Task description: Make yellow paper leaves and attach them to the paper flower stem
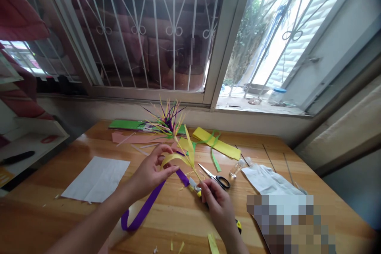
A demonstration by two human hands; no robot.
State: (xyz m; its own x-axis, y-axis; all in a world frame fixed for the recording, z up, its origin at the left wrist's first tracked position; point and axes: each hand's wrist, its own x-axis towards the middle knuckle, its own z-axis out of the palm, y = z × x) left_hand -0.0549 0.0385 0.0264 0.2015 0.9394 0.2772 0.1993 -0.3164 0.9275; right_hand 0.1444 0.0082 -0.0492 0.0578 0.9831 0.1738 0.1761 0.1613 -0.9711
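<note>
A paper flower with thin purple, yellow, pink and green petals tilts up and away over the table. Its yellow stem is pinched near the lower end by my right hand. Two yellow paper leaves come off the stem: one upright leaf, and one bent leaf arching to the left. My left hand has its fingers curled around the bent leaf's tip. Below the hands lie a purple paper strip and a utility knife, partly hidden by my right hand.
Black-handled scissors lie right of the stem, near a small clear bottle. Folded yellow paper, green paper and pink paper lie toward the window. White sheet at left; crumpled white cloth or paper at right.
</note>
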